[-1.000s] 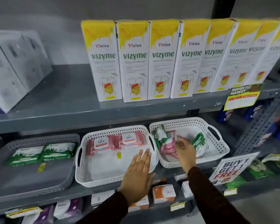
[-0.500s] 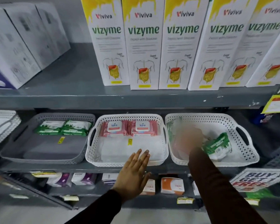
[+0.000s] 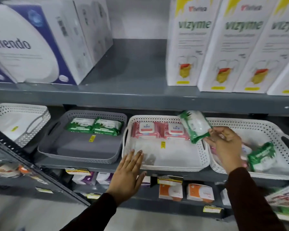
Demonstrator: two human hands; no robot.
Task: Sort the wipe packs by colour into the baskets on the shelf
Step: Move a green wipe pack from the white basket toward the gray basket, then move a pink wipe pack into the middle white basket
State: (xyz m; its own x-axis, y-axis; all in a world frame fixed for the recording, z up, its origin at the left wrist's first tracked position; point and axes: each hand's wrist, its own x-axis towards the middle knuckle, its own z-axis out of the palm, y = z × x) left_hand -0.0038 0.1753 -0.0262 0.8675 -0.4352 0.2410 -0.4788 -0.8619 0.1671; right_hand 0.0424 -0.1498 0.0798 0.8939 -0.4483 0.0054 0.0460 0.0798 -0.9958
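Two green packs (image 3: 93, 126) already lie in the grey basket (image 3: 45, 147), two pink packs (image 3: 160, 130) in the middle white basket (image 3: 202, 157). The right hand (image 3: 223, 144) pinches another green pack (image 3: 194, 126) in its fingers above that basket; the left hand (image 3: 127, 177), fingers spread, rests at its near rim. More mixed packs wait in the right basket (image 3: 287, 140).

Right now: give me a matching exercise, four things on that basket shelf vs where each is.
Things:
1. held green pack
2. two pink packs
3. two green packs
4. left hand

Places:
A. grey basket
B. right hand
C. front rim of middle white basket
D. back of middle white basket

Pairs: 1-B, 2-D, 3-A, 4-C
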